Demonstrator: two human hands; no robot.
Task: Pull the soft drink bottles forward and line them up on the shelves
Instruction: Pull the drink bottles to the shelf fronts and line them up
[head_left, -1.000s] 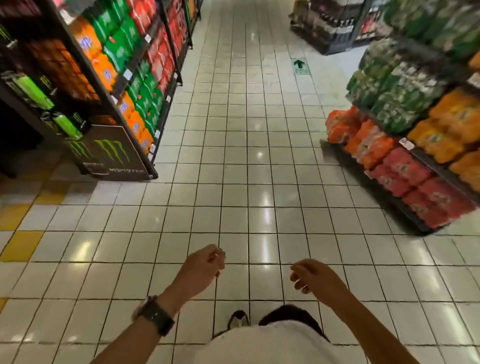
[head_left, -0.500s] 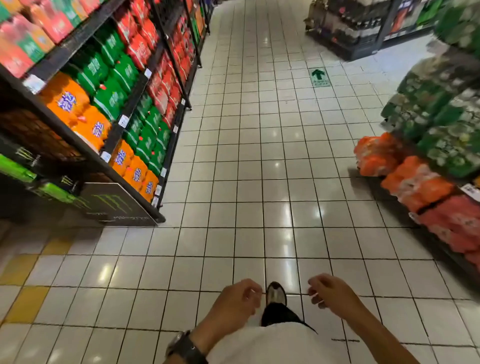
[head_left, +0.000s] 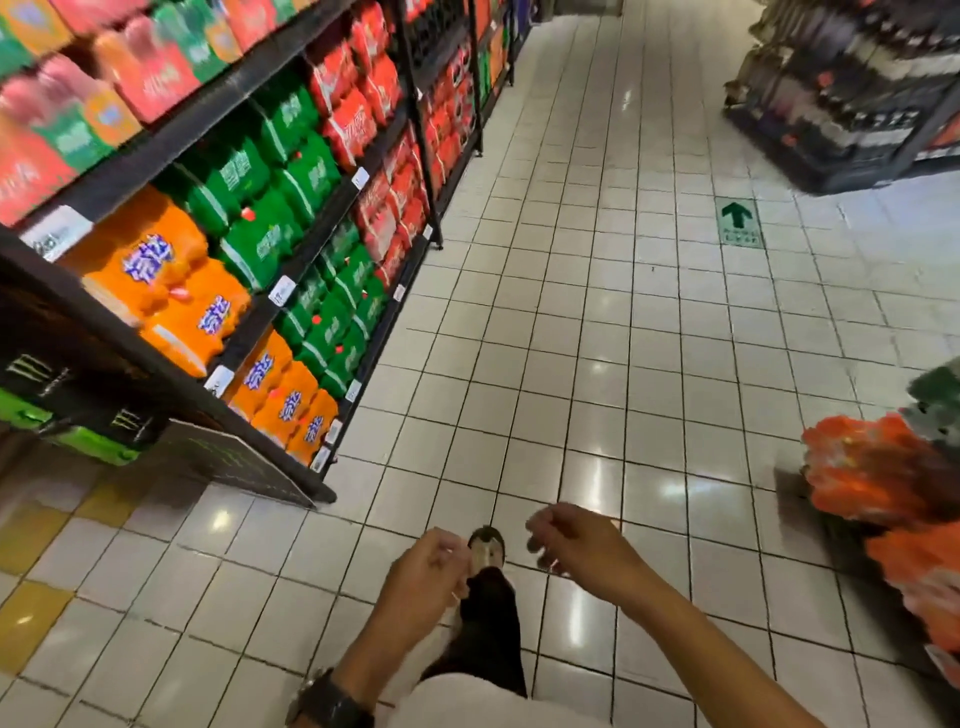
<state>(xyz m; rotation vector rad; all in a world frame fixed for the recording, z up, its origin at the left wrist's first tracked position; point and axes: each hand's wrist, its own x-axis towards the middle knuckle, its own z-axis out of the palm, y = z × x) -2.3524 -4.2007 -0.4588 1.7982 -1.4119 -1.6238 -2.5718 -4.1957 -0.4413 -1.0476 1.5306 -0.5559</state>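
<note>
- Low in the head view, over the white tiled floor (head_left: 597, 322), the left grip (head_left: 426, 577) hangs with its fingers loosely curled and nothing between them. A dark wristwatch (head_left: 327, 701) sits on that wrist.
- Near it on the right, and not touching it, the right grip (head_left: 582, 545) is just as relaxed, with fingers half curled and empty.
- Between the two, a shoe (head_left: 487, 545) and a dark trouser leg (head_left: 488, 623) point up the aisle.
- The soft drink bottles (head_left: 291, 395) stand in shrink-wrapped packs on the dark shelves (head_left: 171, 135) along the left, well apart from both grips.
- On those shelves the orange packs (head_left: 150, 270) are nearest, the green packs (head_left: 270, 171) lie beyond them, and the red packs (head_left: 358, 104) are farther up the aisle.
- White price tags (head_left: 283, 290) are fixed to the shelf edges.
- At the near end of that rack sit green-and-black energy drink cartons (head_left: 78, 431).
- At the right edge is a low, blurred stack of orange-red packs (head_left: 872, 467), also out of reach of the grips.
- At the top right stands a rack of dark bottles (head_left: 857, 93); blur hides their labels.
- A green arrow sticker (head_left: 737, 221) lies on the floor ahead, and yellow tiles (head_left: 31, 618) show at the lower left.
</note>
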